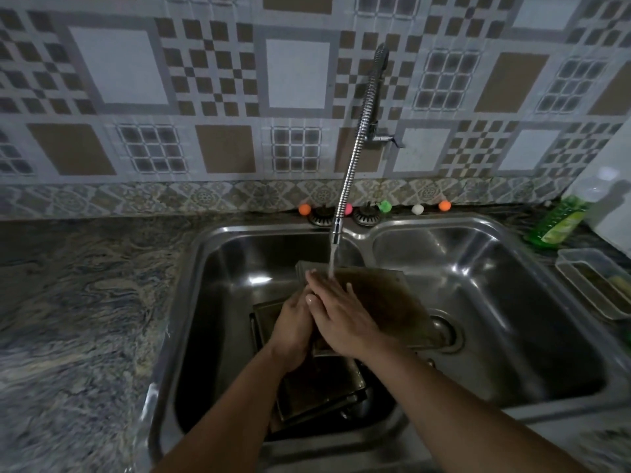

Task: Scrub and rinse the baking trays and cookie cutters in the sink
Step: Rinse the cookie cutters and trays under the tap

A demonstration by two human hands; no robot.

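While water runs from the tap (336, 233) onto it, the left grip (293, 327) holds the near-left edge of the top baking tray (382, 302), and the right grip (338, 312) lies flat and loose on its face. I think the tray is stiff, light and slippery when wet, so its edges are the best place to hold. Below both grips, more trays (317, 387) sit stacked in the left bowl of the sink (205, 302); no cookie cutters show.

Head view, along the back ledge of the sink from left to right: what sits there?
Orange ball → left strainer plug → pink ball → right strainer plug → green ball → white ball → second orange ball → green soap bottle.
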